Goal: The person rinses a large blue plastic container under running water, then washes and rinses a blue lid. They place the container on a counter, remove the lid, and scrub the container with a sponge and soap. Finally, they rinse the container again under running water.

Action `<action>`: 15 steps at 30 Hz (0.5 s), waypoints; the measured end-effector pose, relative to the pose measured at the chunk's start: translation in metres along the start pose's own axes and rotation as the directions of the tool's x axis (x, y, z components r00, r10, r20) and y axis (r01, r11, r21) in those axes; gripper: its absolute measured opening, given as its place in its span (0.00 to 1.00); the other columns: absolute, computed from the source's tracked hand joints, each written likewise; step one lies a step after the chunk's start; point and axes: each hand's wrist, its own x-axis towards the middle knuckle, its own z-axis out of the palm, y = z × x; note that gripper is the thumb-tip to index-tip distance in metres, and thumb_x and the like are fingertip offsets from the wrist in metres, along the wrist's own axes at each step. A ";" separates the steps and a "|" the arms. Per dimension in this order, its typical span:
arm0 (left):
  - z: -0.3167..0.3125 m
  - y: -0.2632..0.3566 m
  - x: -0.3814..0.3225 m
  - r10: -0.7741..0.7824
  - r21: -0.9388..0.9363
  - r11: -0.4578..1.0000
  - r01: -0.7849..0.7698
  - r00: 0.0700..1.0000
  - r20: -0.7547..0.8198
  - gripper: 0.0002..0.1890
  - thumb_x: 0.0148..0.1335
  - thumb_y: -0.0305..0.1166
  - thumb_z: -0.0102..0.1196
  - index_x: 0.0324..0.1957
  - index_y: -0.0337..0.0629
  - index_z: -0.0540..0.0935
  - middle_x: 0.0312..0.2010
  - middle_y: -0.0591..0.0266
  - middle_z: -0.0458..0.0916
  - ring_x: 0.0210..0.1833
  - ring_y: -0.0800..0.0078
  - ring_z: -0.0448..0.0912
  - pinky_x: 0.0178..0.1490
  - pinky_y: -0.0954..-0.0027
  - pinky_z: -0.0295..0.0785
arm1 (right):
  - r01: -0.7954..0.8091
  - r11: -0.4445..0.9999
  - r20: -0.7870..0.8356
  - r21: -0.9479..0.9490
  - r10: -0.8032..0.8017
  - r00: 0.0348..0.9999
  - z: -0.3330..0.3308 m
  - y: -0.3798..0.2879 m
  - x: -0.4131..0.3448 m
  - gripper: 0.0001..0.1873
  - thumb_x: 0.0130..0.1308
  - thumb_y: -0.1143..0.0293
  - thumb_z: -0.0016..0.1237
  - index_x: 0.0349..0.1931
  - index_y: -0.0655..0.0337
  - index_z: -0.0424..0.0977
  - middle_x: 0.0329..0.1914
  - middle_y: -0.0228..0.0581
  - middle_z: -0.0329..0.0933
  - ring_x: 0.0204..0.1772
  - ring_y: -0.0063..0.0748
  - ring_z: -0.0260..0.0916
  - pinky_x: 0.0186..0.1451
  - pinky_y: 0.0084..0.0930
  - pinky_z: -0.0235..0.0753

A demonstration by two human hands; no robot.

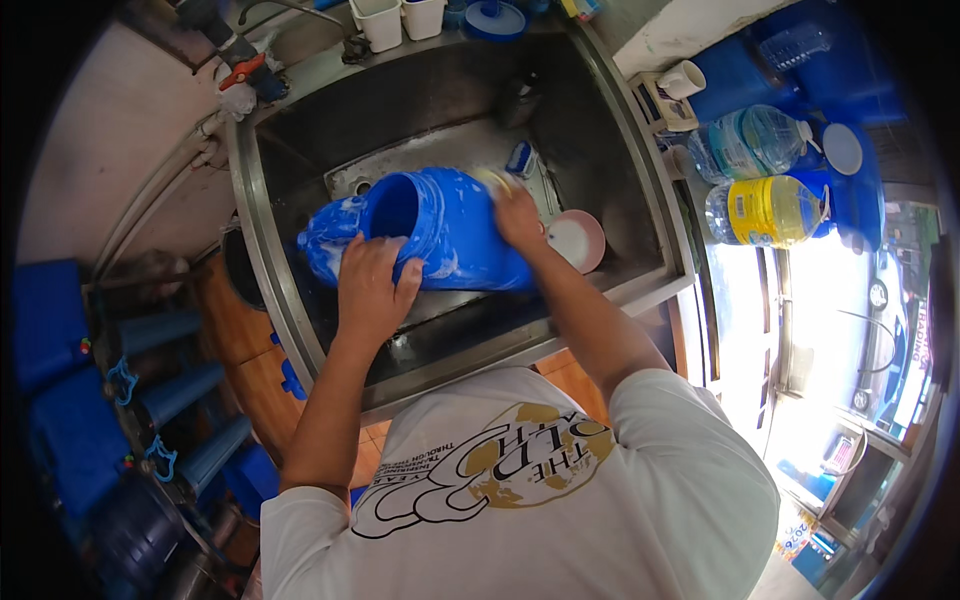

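A blue plastic container [469,232] with soap suds on it lies on its side in a deep metal sink [577,97], its round mouth towards the left. My left hand [375,277] grips the rim of that mouth, thumb apart from the fingers. Against the container's far right end, my right hand [517,214] is blurred and holds a yellowish scrubbing pad [495,180]. Beside my right wrist stands a pink bowl [576,240] with whitish liquid. A brush with blue bristles [520,159] lies on the sink floor beyond my right hand.
A dark bottle [521,97] stands in the sink's far right corner. White plastic containers [377,22] and a tap [300,9] are at the back edge. To the right are a white mug [681,79] and large clear bottles [750,142]. A pipe valve with a red handle [242,71] is at the left.
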 end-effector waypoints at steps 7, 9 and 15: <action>0.004 0.002 0.034 -0.138 -0.502 0.825 0.260 0.954 0.267 0.20 0.74 0.46 0.49 0.45 0.36 0.81 0.36 0.41 0.83 0.40 0.44 0.82 0.46 0.55 0.75 | 0.162 0.983 -0.058 0.083 -0.157 0.986 -0.033 -0.060 -0.027 0.18 0.74 0.67 0.37 0.55 0.63 0.76 0.59 0.53 0.75 0.62 0.55 0.71 0.67 0.44 0.70; 0.010 0.004 0.027 -0.123 -0.483 0.845 0.230 0.962 0.244 0.21 0.73 0.47 0.50 0.47 0.35 0.80 0.36 0.40 0.83 0.40 0.43 0.82 0.45 0.54 0.75 | 0.186 0.979 0.126 -0.082 -0.175 0.976 -0.040 -0.035 -0.019 0.19 0.72 0.68 0.36 0.56 0.65 0.75 0.57 0.53 0.77 0.60 0.55 0.73 0.66 0.44 0.71; 0.022 0.025 -0.006 -0.030 -0.429 0.876 0.219 0.914 0.406 0.24 0.71 0.49 0.53 0.46 0.31 0.78 0.33 0.39 0.83 0.38 0.41 0.82 0.43 0.53 0.76 | 0.480 0.870 0.442 0.109 -0.475 0.761 -0.039 -0.051 0.026 0.21 0.70 0.64 0.41 0.57 0.64 0.76 0.53 0.55 0.79 0.58 0.56 0.75 0.64 0.43 0.72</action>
